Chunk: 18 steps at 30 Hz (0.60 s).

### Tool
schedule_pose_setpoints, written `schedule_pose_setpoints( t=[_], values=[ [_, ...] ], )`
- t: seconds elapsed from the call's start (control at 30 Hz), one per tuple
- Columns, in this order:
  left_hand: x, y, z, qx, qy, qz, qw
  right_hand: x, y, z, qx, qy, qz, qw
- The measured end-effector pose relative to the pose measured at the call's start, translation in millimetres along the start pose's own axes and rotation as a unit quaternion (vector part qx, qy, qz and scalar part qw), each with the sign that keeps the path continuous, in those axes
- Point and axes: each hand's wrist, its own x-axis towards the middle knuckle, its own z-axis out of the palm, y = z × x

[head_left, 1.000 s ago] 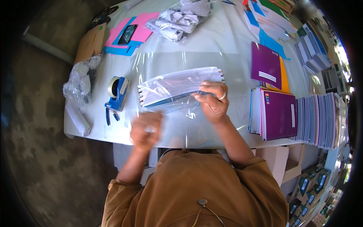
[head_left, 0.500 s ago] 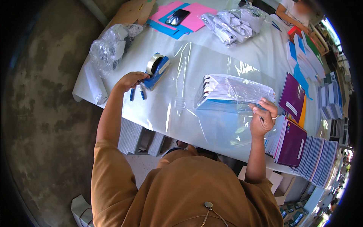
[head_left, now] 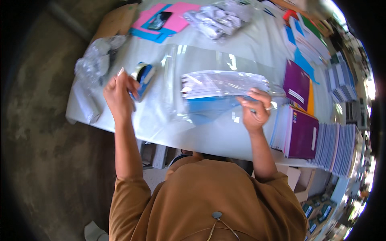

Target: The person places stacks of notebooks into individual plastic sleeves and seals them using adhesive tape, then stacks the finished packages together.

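A clear plastic wrapper [head_left: 217,60] lies spread across the white-covered table, around a stack of booklets [head_left: 225,83] with white page edges and blue along the near side. At the stack's near right corner my right hand [head_left: 256,110], a ring on one finger, has its fingers curled and pinched on the wrapper. My left hand [head_left: 120,94] is raised beside the blue tape dispenser [head_left: 144,77], partly covering it. Its fingers are bent together and smeared by motion. Something small and pale shows at a fingertip; I cannot make out what it is.
Purple notebooks [head_left: 302,134] and a row of spiral-bound books [head_left: 335,146] stand at the right. Behind are crumpled plastic [head_left: 219,20], pink and blue sheets [head_left: 177,16] and a phone [head_left: 160,20]. More crumpled plastic [head_left: 94,62] and a white roll [head_left: 85,102] lie left.
My left hand has come off the tape dispenser, and its fingers have drawn together. My right hand stays at the stack's near right corner. The whole view has shifted, moving the table leftward in the picture.
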Motion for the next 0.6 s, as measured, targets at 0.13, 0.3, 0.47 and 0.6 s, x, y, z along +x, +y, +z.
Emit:
schedule_pose_setpoints(
  t=[0.13,0.3,0.47,0.6],
  values=[
    [-124,60,108,-0.268,-0.210,-0.122,0.932,5,-4,4,0.027,0.010,-0.012,1.000],
    [-149,9,147,-0.021,-0.118,-0.313,0.942,6,-7,-2,-0.011,0.004,-0.056,0.998],
    [-153,11,146,-0.025,-0.139,-0.343,0.929,18,-16,-17,-0.143,-0.134,-0.031,0.980],
    [-138,-31,144,0.042,-0.090,-0.301,0.948,45,-37,-42,-0.156,-0.335,0.017,0.929]
  ],
)
